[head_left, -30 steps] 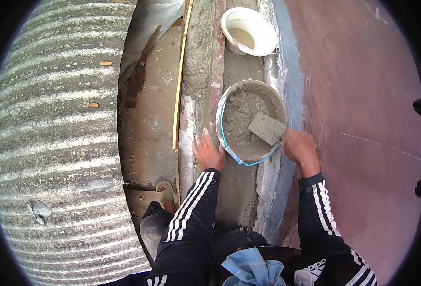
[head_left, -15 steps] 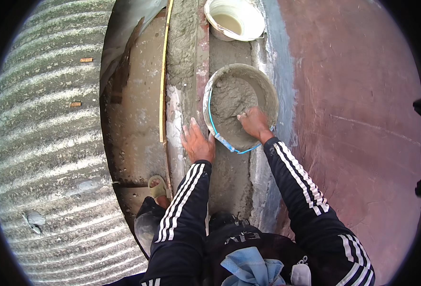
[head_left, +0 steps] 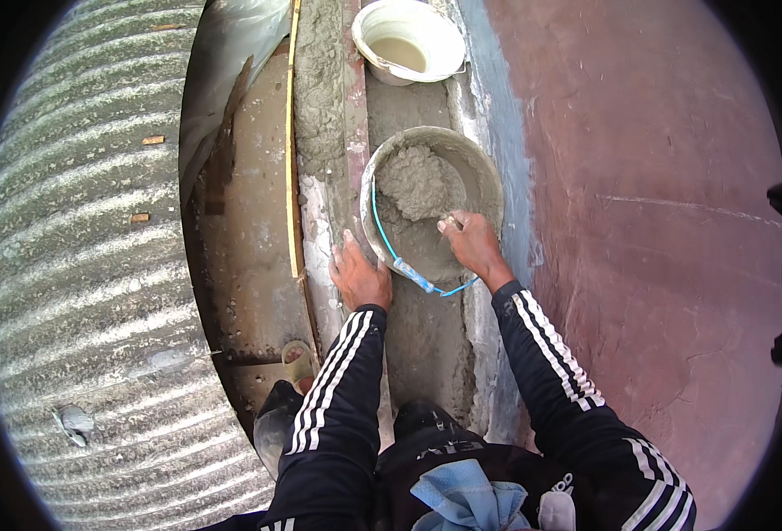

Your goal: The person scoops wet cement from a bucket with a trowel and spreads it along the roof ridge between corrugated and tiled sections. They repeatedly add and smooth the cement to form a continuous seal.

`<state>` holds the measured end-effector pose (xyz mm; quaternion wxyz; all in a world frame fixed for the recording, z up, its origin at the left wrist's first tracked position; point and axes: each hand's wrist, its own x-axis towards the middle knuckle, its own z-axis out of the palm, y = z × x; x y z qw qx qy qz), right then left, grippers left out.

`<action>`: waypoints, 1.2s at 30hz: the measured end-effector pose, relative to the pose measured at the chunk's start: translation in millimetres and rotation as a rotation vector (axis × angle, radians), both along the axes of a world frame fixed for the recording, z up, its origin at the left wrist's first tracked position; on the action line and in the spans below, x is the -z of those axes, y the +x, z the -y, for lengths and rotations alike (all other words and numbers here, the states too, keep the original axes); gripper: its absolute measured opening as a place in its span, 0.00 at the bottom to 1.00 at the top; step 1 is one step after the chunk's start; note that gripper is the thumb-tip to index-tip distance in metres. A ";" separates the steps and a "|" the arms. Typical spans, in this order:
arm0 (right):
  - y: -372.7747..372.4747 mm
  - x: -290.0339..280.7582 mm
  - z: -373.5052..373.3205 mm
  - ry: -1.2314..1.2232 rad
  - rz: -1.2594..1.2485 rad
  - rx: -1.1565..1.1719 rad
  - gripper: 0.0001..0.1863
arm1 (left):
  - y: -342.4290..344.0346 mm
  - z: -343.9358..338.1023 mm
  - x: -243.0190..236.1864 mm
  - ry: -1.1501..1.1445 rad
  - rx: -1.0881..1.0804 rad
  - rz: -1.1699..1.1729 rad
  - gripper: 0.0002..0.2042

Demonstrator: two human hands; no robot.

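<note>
The bucket of wet grey mortar [head_left: 488,177] stands in front of me, its blue wire handle [head_left: 379,217] and blue-white grip [head_left: 413,274] resting along the near left rim. My right hand [head_left: 475,248] is over the near right of the bucket, fingers closed round the handle of what looks like a trowel. Its blade is hidden under a heap of mortar [head_left: 422,181]. Left of the bucket, my left hand [head_left: 362,276] lies open on the ledge, fingers stretched out, thumb side near the bucket's wall.
Behind the mortar bucket stands a white bucket [head_left: 409,40] with cloudy liquid. A yellow-edged strip of wood [head_left: 291,159] runs along the left of the ledge. Beyond it are a sandalled foot [head_left: 297,361] and corrugated roofing [head_left: 90,248]. A reddish-brown surface [head_left: 647,221] spreads to the right.
The mortar at my right hand now stands up as a rounded heap. My right hand has come slightly nearer to me. My left hand stays on the ledge; the view has shifted slightly.
</note>
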<state>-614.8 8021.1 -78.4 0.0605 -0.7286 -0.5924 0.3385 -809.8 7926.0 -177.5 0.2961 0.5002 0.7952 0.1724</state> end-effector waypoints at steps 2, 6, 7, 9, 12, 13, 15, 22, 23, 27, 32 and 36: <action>-0.7 -3.1 -0.5 -0.003 -0.046 0.037 0.25 | 0.4 1.1 0.6 -0.002 -0.001 0.000 0.45; 2.7 -6.4 -4.6 0.003 -0.017 -0.010 0.26 | 0.8 2.4 0.7 -0.005 0.000 -0.016 0.45; 3.7 -6.2 -4.2 -0.043 -0.041 0.028 0.26 | 0.8 2.0 0.7 -0.017 0.004 -0.012 0.45; 5.8 -5.2 -2.0 -0.050 -0.084 0.089 0.26 | 0.2 1.1 0.9 -0.028 0.010 -0.004 0.45; 4.7 -4.8 3.4 -0.015 -0.142 0.135 0.26 | -1.1 1.6 1.5 -0.027 0.011 0.005 0.45; 3.3 -6.0 3.3 -0.008 -0.152 0.132 0.26 | -0.8 0.7 2.0 -0.020 0.006 0.009 0.45; -1.5 -10.7 1.2 -0.054 -0.095 0.148 0.25 | -0.6 1.7 2.8 0.001 0.005 0.011 0.45; -10.8 -37.7 -23.0 -0.058 0.055 0.017 0.24 | 1.7 2.6 2.0 0.005 -0.009 0.004 0.46; -9.3 -38.7 -23.5 -0.117 0.012 0.042 0.24 | 1.8 2.1 1.5 0.006 -0.011 0.008 0.46; -4.3 -31.1 -9.4 -0.055 -0.117 0.114 0.25 | 0.7 0.5 -1.0 -0.006 -0.002 -0.006 0.45; -7.1 -30.5 24.3 0.052 -0.213 0.230 0.26 | -0.6 0.2 -1.3 -0.015 0.004 0.005 0.45; -11.2 -53.9 35.3 0.123 -0.132 0.185 0.25 | -0.1 0.6 1.0 -0.024 -0.005 0.010 0.44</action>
